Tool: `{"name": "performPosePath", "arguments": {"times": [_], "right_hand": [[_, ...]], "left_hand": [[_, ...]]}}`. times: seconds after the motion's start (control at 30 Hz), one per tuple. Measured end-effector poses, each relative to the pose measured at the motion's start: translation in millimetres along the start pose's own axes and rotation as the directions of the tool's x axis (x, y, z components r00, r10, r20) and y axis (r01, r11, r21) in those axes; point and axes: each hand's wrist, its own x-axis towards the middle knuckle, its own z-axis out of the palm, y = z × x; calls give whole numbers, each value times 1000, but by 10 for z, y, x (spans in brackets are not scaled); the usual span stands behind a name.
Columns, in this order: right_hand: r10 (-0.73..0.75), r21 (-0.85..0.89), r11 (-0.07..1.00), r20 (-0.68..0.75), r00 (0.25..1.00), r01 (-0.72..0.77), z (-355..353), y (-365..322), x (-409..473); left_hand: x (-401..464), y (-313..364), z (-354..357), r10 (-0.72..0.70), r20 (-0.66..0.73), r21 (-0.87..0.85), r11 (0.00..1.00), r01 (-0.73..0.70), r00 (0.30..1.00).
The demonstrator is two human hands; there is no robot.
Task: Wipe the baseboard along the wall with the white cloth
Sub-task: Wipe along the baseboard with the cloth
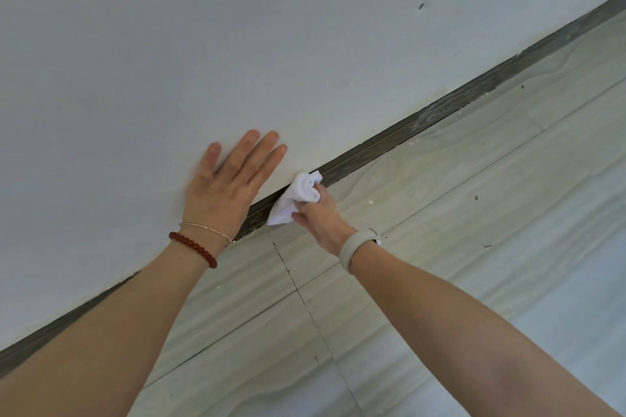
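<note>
The wiping itself is under way: the right hand [320,217] is closed around the bunched white cloth [298,197] and presses it against the dark baseboard [399,139] where wall [237,44] meets the tiled floor [440,213], while the left hand [230,186] lies flat and spread on the wall just above, holding nothing. The baseboard farther to the right looks dusty and whitish, so the next move is probably to slide the cloth that way, keeping it pressed along the strip.

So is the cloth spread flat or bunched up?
Bunched: the white cloth is wadded in the right hand, rolled folds showing, pressed against the baseboard.
</note>
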Motion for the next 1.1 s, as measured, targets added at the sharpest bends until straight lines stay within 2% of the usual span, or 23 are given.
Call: {"name": "performPosePath", "arguments": {"times": [0.07, 0.13, 0.23, 0.3, 0.37, 0.4, 0.5, 0.57, 0.7, 0.9, 1.1], "right_hand": [[-69, -82, 994, 12, 998, 69, -127, -13, -95], [-95, -122, 989, -53, 994, 88, -272, -79, -236], [-52, -224, 975, -175, 983, 12, -415, -196, -632], [-136, -313, 948, -243, 960, 55, -499, -206, -1022], [-247, -335, 932, -313, 917, 137, -573, -241, -1489], [-264, -325, 934, -345, 901, 149, -612, -295, -1725], [-252, -315, 942, -432, 866, 117, -752, -509, -2418], [-256, -296, 948, -489, 834, 118, -867, -674, -2849], [-198, -233, 970, -587, 785, 71, -1142, -1022, -3576], [-134, -183, 983, -645, 753, 18, -1546, -1626, -4404], [-109, -195, 980, -666, 738, -30, -1910, -2112, -4574]], "left_hand": [[5, -3, -51, -18, 15, -41, 999, 19, 1000], [5, -22, -149, -24, 53, -122, 992, 31, 998], [-1, -65, -486, 4, 252, -233, 971, 57, 968], [73, -128, -866, 98, 494, -282, 958, 52, 864], [213, -228, -1295, 172, 718, -312, 946, 91, 675], [298, -280, -1490, 195, 769, -325, 940, 108, 609], [562, -438, -2068, 248, 791, -400, 902, 165, 560], [773, -543, -2481, 255, 790, -450, 859, 243, 557], [1203, -773, -3196, 242, 723, -568, 741, 358, 647], [1921, -1139, -3863, 134, 680, -605, 658, 449, 720], [2517, -1117, -4162, 121, 547, -704, 602, 377, 828]]}}
